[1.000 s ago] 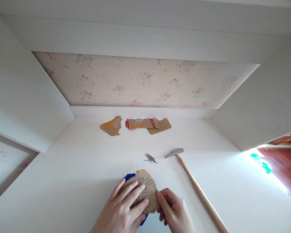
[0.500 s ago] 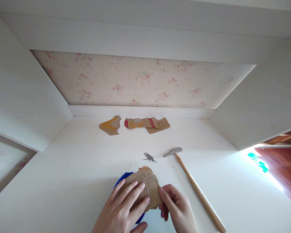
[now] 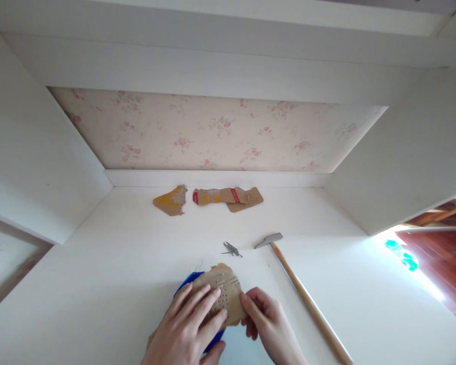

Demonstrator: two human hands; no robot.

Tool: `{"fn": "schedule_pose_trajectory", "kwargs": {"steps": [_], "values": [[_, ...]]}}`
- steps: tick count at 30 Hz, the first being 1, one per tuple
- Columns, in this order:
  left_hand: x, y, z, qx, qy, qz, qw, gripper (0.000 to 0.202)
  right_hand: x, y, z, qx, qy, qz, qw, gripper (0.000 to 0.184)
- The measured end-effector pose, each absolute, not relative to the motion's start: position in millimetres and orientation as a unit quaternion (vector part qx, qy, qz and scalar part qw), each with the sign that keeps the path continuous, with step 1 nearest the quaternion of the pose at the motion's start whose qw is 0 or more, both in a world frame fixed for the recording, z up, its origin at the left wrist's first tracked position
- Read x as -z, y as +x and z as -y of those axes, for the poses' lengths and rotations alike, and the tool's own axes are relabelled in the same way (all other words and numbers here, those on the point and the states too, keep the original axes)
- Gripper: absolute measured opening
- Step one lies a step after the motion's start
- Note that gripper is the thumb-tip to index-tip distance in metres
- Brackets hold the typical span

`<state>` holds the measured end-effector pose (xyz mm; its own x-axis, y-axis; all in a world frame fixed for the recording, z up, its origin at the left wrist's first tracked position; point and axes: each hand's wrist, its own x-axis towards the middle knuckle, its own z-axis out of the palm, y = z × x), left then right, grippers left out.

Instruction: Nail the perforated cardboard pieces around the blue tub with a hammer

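Observation:
A torn piece of brown cardboard (image 3: 231,291), pierced with rows of small holes, lies over a blue object (image 3: 192,279) that is mostly covered. My left hand (image 3: 192,324) rests on the cardboard from the left, its fingers spread flat. At the cardboard's right edge, my right hand (image 3: 266,319) pinches it between thumb and forefinger. Beyond the cardboard is a small pile of nails (image 3: 232,249). To the right lies a hammer (image 3: 307,299) with a wooden handle, its metal head pointing away from me; neither hand touches it.
Two more torn cardboard scraps, a yellow-marked one (image 3: 171,201) and a longer red-banded one (image 3: 224,196), lie near the back ledge. White panels (image 3: 399,147) enclose the white surface at left and right. Floral wallpaper (image 3: 220,132) covers the back.
The whole view has shifted slightly, so things sit a little further left and lower. Both hands keep their places on the cardboard, which shows more of its holes.

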<state>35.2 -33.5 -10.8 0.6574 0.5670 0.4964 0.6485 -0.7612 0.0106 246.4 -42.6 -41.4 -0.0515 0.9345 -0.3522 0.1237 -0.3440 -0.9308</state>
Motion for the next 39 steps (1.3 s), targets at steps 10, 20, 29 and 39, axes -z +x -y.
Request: {"fn": "schedule_pose_trajectory", "kwargs": {"steps": [10,20,29,39], "values": [[-12.1,41.0,12.2,0.203,-0.913,0.355,-0.001,0.026,16.4,270.8,23.3,-0.430,-0.628,0.576,0.297,0.044],[3.2,31.9,11.7,0.210,-0.921,0.316,0.086,0.033,43.7,262.5,-35.1,-0.225,-0.635,0.710,0.204,0.024],[-1.6,38.6,24.1,0.284,-0.886,0.361,0.066,0.021,53.8,251.0,-66.6,-0.167,-0.587,0.783,0.121,0.019],[4.7,35.0,28.5,0.283,-0.867,0.410,-0.016,0.022,62.1,253.7,-62.2,-0.200,-0.621,0.710,0.265,0.023]]}}
